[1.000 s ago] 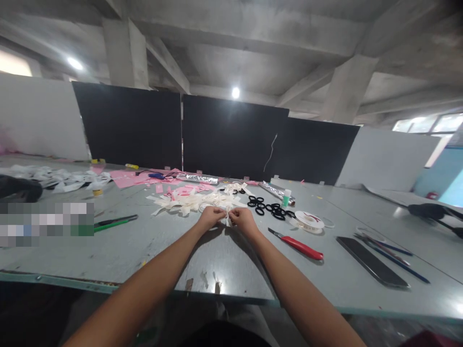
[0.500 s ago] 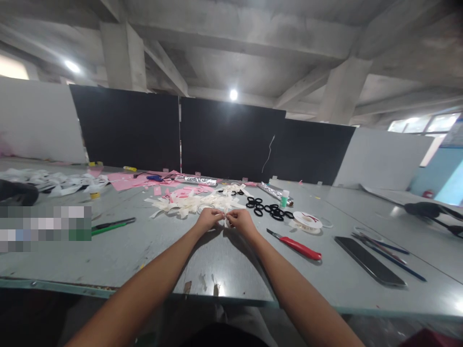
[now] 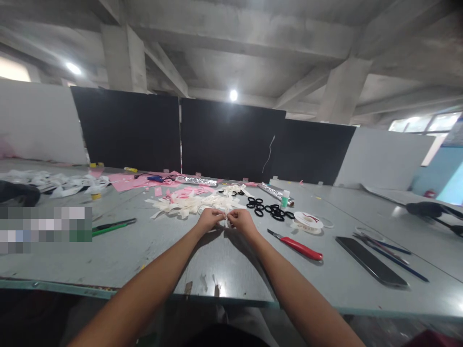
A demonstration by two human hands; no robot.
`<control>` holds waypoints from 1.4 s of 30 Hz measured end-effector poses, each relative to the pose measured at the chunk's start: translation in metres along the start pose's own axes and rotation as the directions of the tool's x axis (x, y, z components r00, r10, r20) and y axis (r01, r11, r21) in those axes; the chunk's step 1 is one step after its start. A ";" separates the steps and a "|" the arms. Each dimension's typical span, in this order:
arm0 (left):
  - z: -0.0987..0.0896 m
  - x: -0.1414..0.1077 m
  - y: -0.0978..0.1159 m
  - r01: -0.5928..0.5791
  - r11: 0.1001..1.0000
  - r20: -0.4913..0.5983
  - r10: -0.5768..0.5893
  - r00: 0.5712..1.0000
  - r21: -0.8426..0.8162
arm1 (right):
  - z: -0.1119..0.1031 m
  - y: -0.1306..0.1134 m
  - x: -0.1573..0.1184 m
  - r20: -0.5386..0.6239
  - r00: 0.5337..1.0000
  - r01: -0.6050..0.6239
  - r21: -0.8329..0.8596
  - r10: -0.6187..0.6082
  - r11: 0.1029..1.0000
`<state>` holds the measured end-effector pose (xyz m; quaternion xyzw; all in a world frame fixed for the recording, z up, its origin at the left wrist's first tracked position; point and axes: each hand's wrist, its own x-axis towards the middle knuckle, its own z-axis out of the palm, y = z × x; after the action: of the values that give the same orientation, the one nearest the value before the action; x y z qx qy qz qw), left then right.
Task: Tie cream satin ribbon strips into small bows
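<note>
At the middle of the table, my left hand and my right hand meet fingertip to fingertip, both pinched on a small white strip that the fingers largely cover. Just beyond my left hand lies a loose heap of cream ribbon pieces. Black rings are clustered beyond my right hand, beside a white ribbon spool. A red-handled cutter rests to the right of my right forearm.
A dark phone and tweezers lie at right. Behind are a glue stick, foil rolls and pink sheets. Green-handled scissors and white strips lie left. Black panels stand behind.
</note>
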<state>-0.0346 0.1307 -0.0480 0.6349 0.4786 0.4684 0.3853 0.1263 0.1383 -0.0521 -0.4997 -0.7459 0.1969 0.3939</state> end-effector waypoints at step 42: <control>-0.001 0.001 0.000 -0.001 0.942 0.004 0.003 1.000 -0.334 | -0.027 0.004 0.000 -0.266 0.962 -0.116 -0.212 0.058 0.970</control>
<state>-0.0356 0.1315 -0.0478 0.5618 0.3908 0.5419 0.4879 0.1499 0.1374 -0.0381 -0.5950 -0.6831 0.0617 0.4190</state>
